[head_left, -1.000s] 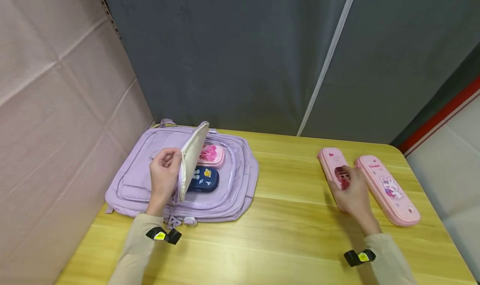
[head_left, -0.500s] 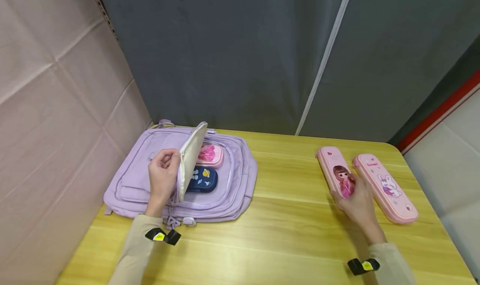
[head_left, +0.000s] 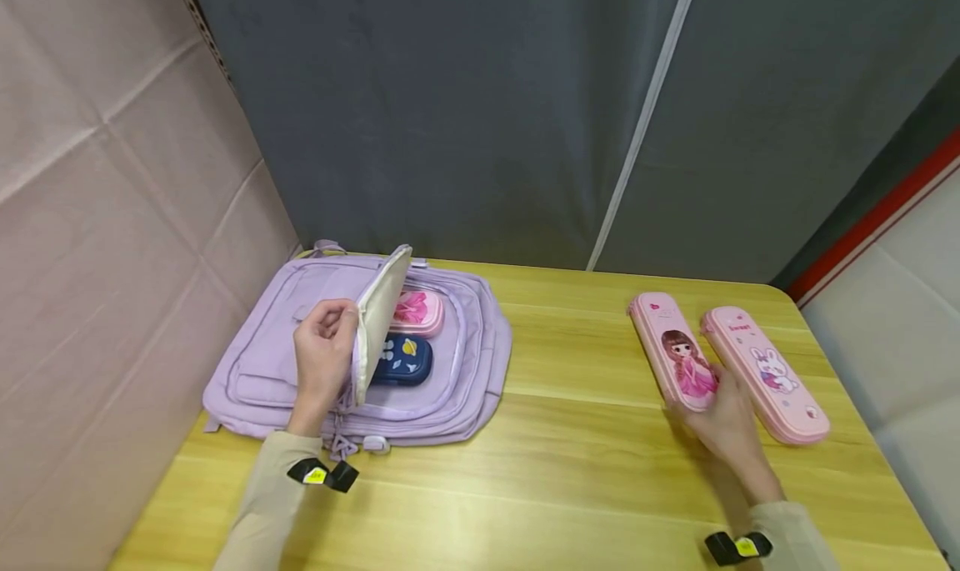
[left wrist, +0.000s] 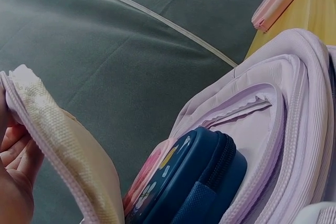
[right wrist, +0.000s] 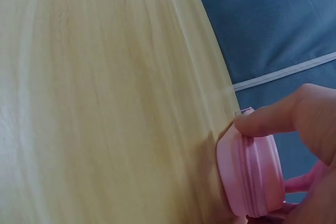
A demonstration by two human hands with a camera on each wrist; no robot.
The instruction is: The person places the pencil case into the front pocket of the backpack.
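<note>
My left hand (head_left: 324,354) pinches the edge of the raised front flap (head_left: 382,317) of a lilac backpack (head_left: 480,346), which lies flat on the table. In the opened pocket sit a dark blue pencil case (left wrist: 194,177) and a pink pencil case (head_left: 420,313), partly hidden by the flap. On the right, my right hand (head_left: 723,421) holds the near end of a pink pencil case with a doll picture (head_left: 678,354). The right wrist view has the thumb on one side of that zipped case (right wrist: 236,171) and fingers on the other.
Beside the doll case lies another pink pencil case with a rabbit (head_left: 772,379). A grey curtain (head_left: 480,121) stands behind the wooden table (head_left: 570,471). Pale walls rise at the left (head_left: 112,262) and right (head_left: 892,354).
My right hand has slid down the doll case to its near end, uncovering the doll picture. The left hand keeps the flap raised. The head view has shifted slightly.
</note>
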